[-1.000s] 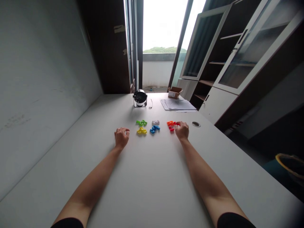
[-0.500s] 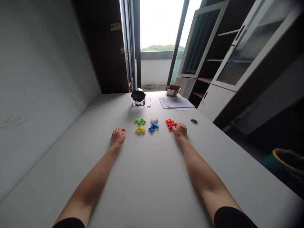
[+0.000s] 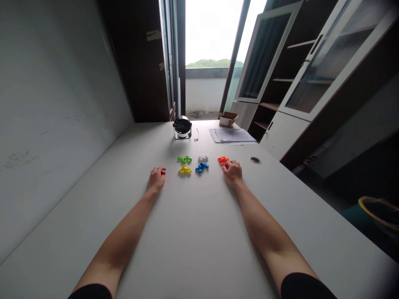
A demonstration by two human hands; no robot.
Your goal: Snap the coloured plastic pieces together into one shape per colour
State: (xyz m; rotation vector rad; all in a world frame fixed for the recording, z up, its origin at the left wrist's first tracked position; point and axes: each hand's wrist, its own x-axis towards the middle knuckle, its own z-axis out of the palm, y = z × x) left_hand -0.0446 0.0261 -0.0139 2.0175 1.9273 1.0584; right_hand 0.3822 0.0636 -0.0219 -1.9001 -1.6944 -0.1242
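At the left, my left hand (image 3: 156, 178) rests on the table with its fingers curled round a small red plastic piece (image 3: 163, 172), which shows at the fingertips. My right hand (image 3: 233, 171) is over red plastic pieces (image 3: 227, 167), its fingers bent and closed on them; the hand hides most of this red group. Right behind it lies an orange group (image 3: 223, 159). Between my hands are small piles of similar pieces: yellow (image 3: 185, 170), green (image 3: 185, 159), blue (image 3: 202, 167) and white (image 3: 203, 158). Their exact kind is too small to make out.
A round black lamp-like device (image 3: 182, 127) on a metal bracket stands at the far end of the white table (image 3: 193, 232), beside a thin cord (image 3: 197, 135). Papers (image 3: 233, 135) and an open cardboard box (image 3: 228, 119) are at the back right. A cable hole (image 3: 255, 160) is to the right.
My right hand has shifted slightly left and covers more of the red pieces. At my left fingertips a red piece now shows more plainly. The coloured piles have stayed put.
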